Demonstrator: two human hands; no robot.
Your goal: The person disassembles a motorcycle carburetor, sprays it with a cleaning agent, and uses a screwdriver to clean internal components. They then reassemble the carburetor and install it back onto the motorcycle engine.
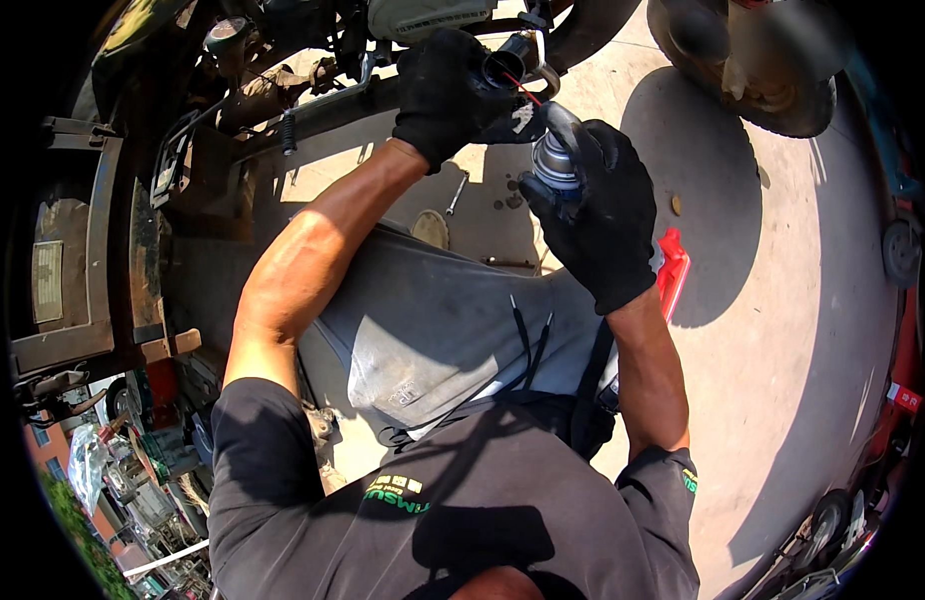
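My left hand (445,92), in a black glove, grips a dark metal tube-like part (510,62) on the underside of a motorcycle frame at the top of the view. My right hand (601,215), also gloved in black, holds a silver spray can (555,160). A thin red straw (524,90) runs from the can's nozzle up toward the round opening of the tube-like part. Both hands are close together, about a hand's width apart, above my grey-trousered knee (433,330).
A dark rusty frame bar with a coil spring (289,130) crosses the upper left. A tyre (783,80) stands at upper right. On the concrete floor lie a small wrench (457,194), a round disc (432,228) and a red object (673,272) by my right forearm.
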